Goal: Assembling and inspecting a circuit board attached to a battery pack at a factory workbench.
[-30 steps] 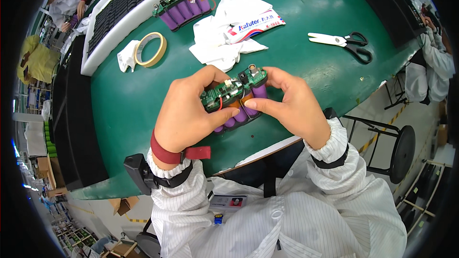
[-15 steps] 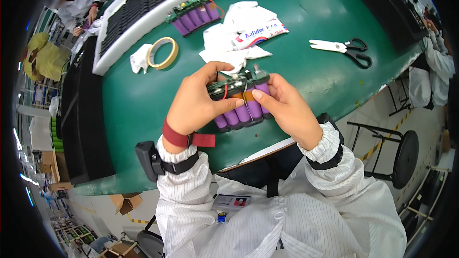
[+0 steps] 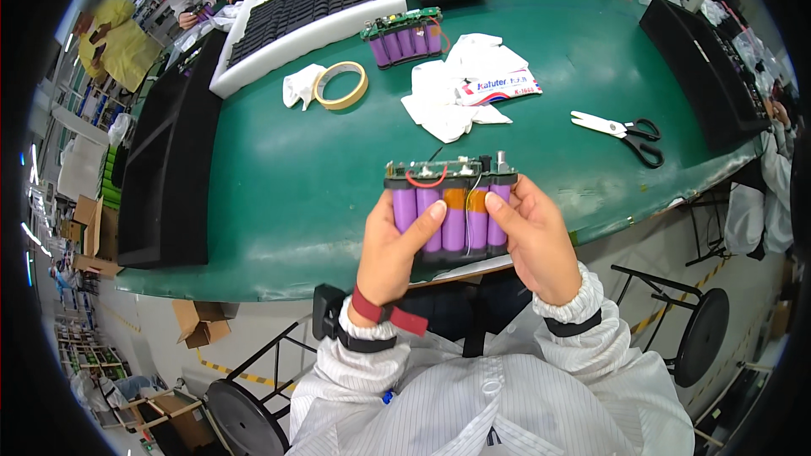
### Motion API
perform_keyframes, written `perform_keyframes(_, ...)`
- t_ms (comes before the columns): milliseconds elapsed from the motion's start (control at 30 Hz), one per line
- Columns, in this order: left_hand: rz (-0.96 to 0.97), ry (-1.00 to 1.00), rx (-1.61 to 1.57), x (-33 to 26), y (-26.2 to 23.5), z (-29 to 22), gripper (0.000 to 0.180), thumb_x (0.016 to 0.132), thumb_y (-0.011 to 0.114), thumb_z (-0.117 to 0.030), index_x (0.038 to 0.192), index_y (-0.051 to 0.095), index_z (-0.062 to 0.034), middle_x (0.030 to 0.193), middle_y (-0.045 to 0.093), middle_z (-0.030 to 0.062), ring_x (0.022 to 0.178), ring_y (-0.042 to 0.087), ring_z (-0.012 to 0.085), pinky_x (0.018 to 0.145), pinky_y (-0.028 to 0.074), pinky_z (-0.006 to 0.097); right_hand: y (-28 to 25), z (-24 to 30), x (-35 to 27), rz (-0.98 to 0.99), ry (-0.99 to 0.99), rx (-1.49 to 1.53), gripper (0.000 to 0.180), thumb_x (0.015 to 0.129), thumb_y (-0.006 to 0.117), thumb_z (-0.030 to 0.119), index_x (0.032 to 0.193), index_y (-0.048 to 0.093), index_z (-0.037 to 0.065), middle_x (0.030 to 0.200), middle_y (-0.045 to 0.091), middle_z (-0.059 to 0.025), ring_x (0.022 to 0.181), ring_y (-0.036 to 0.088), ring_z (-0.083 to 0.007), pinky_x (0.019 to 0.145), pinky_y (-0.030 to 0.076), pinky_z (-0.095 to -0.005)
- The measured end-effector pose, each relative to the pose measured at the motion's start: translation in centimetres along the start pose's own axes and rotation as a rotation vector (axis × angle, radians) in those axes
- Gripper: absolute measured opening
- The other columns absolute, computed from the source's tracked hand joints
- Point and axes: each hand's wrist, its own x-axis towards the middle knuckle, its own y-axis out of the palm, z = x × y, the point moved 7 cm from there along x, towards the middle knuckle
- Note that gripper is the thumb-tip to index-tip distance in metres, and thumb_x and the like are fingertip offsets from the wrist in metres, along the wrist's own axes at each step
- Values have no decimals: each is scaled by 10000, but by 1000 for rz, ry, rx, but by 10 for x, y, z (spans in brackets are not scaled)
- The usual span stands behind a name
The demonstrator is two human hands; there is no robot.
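A battery pack (image 3: 452, 207) of several purple cells, with a green circuit board and red and white wires along its top edge, is held upright over the near edge of the green table (image 3: 287, 177). My left hand (image 3: 393, 249) grips its left side, thumb across the cells. My right hand (image 3: 532, 236) grips the right side, thumb on an orange-taped cell. A second purple battery pack (image 3: 407, 35) lies at the far side of the table.
A tape roll (image 3: 340, 84) and white cloths (image 3: 456, 97) with a white packet lie mid-table, scissors (image 3: 621, 129) to the right. A white tray of black foam (image 3: 308, 0) sits at the back, black trays at left (image 3: 165, 160) and right (image 3: 701, 67). People work far left.
Both hands have turned the pack from lying tilted, board up, to standing upright with the cells facing me, and brought it nearer the table's front edge.
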Motion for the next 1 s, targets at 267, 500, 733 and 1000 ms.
perform_keyframes(267,-84,218,59,-34,24,-13,420,896,724,-114,1245,523,7,1139,640,85,1017,619,146,903,498,306,1,13,-11,-8,26,-15,337,966,644,167,1217,521,-21,1149,624,-88,1016,593,-116,897,487,-281)
perform_keyframes(500,-113,244,91,-38,27,-14,407,896,727,-115,1228,528,9,1143,640,81,1016,613,141,902,492,300,1,13,-14,37,-170,-215,371,921,679,74,1223,489,-29,1155,613,-96,1050,596,-125,915,491,-282)
perform_keyframes(733,-94,229,99,-37,25,-10,399,898,722,-106,1228,529,9,1153,637,85,1034,609,145,911,488,303,-4,11,-16,59,-121,-198,440,895,689,28,1262,452,-24,1181,603,-101,1085,595,-145,954,484,-307)
perform_keyframes(1000,-123,132,170,-30,18,-7,398,830,794,-93,1132,552,2,1056,668,83,952,640,142,851,516,294,-8,11,-17,152,-169,-339,528,865,701,-9,1309,414,-8,1137,607,-89,1048,586,-126,906,488,-289)
